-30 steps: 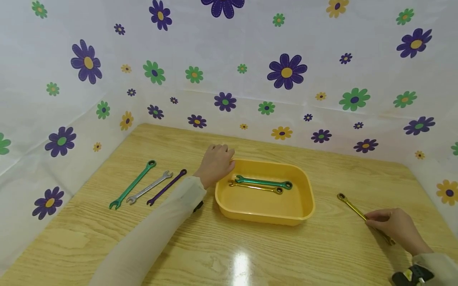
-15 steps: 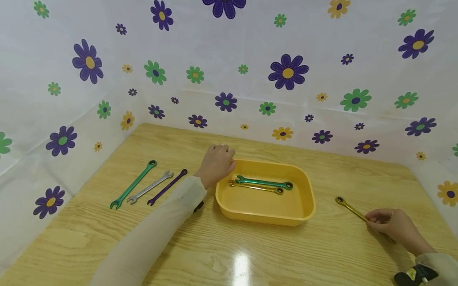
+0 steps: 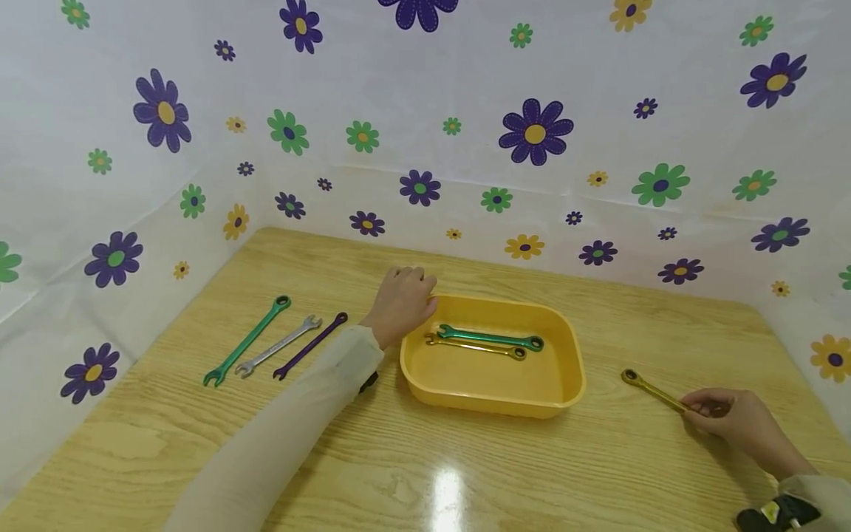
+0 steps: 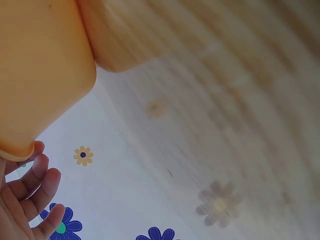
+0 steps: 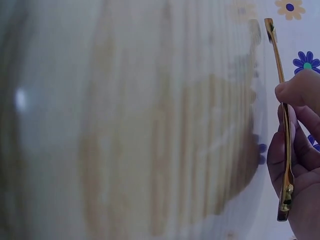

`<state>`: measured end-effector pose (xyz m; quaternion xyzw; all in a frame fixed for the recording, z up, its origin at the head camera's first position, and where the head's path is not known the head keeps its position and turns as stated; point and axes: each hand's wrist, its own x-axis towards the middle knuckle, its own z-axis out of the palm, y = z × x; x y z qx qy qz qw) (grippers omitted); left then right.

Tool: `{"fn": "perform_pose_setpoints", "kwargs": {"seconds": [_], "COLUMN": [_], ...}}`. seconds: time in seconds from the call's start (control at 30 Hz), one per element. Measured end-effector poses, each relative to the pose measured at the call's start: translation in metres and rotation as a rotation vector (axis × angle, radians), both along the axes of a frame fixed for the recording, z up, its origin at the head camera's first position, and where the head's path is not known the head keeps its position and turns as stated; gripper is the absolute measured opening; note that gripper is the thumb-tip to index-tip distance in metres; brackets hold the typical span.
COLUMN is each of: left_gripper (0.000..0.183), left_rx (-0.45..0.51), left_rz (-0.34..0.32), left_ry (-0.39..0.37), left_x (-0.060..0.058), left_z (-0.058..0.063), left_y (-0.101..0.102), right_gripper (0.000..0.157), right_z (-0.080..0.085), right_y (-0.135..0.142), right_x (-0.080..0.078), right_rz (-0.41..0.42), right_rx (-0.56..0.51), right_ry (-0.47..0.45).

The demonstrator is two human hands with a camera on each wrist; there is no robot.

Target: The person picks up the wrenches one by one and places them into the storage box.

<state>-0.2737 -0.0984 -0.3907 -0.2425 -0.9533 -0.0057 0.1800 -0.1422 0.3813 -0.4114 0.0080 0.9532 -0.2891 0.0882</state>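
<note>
In the head view my left hand (image 3: 402, 299) grips the far left corner of a yellow plastic tub (image 3: 492, 403), thumb at the rim. The left wrist view shows the fingers loosely bent beneath the tub's lip (image 4: 17, 152). Inside the tub lie a green ratchet wrench (image 3: 492, 338) and a gold one (image 3: 475, 345), side by side. Off to the right, my right hand (image 3: 738, 425) pinches another gold ratchet wrench (image 3: 654, 390) by its shaft, ring end pointing toward the tub. That wrench (image 5: 280, 65) is held above the tabletop in the right wrist view, thumb across it.
Left of the tub, a green ratchet wrench (image 3: 246, 341), a silver open-end wrench (image 3: 279, 347) and a purple wrench (image 3: 310, 346) lie in a slanted row beside my left forearm. A flower-printed white sheet (image 3: 425, 89) encloses the wooden table (image 3: 372, 458).
The gold wrench in my right hand has come up and turned, its ring end shifting slightly left and nearer, its other end now hidden by the hand. My left hand stays at the tub.
</note>
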Motion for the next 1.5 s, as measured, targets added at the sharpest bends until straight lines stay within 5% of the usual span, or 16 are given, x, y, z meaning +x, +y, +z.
{"fn": "perform_pose_setpoints", "kwargs": {"seconds": [0.57,0.83,1.17,1.5], "left_gripper": [0.020,0.020,0.020,0.022], "left_rx": [0.003,0.008,0.006,-0.005], "left_rz": [-0.006,-0.010,0.001,0.006], "left_ry": [-0.002,0.006,-0.022,-0.023], "left_x": [-0.001,0.000,0.001,0.000], "left_z": [0.000,0.001,0.003,0.002], "left_y": [-0.001,0.000,0.000,0.000], "right_gripper": [0.022,0.020,0.015,0.014], "right_z": [0.016,0.033,0.058,0.084], "right_y": [0.001,-0.001,-0.007,-0.026], "right_x": [-0.007,-0.019,-0.036,-0.047], "right_rz": [0.065,0.098,0.148,0.170], "right_rx": [-0.007,0.014,0.040,0.034], "right_ry": [0.132,0.166,0.325,0.340]}}
